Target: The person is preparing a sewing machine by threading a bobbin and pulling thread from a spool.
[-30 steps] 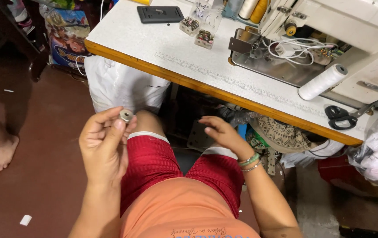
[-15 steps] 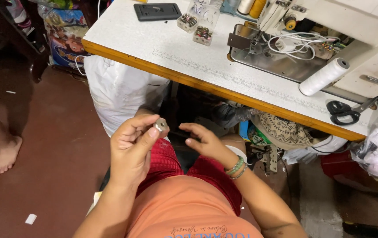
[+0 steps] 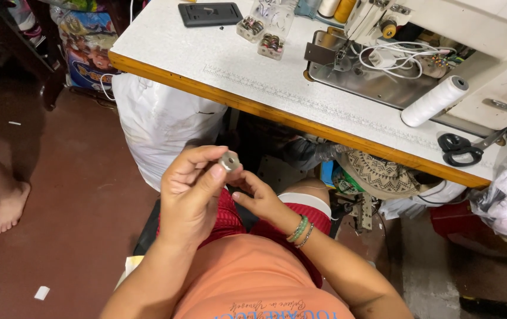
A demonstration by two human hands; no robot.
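Head view: a white sewing table [image 3: 218, 65] with an orange edge fills the upper frame, the sewing machine [image 3: 442, 35] at upper right, a white thread cone [image 3: 433, 101] and black scissors [image 3: 460, 146] nearby. At centre, the left hand [image 3: 191, 198] pinches a small metal bobbin [image 3: 229, 160] between thumb and fingertips. The right hand [image 3: 259, 198], loosely curled and empty, sits just beside it.

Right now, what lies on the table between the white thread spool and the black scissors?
Nothing: in the head view, only bare white table separates the thread spool from the scissors.
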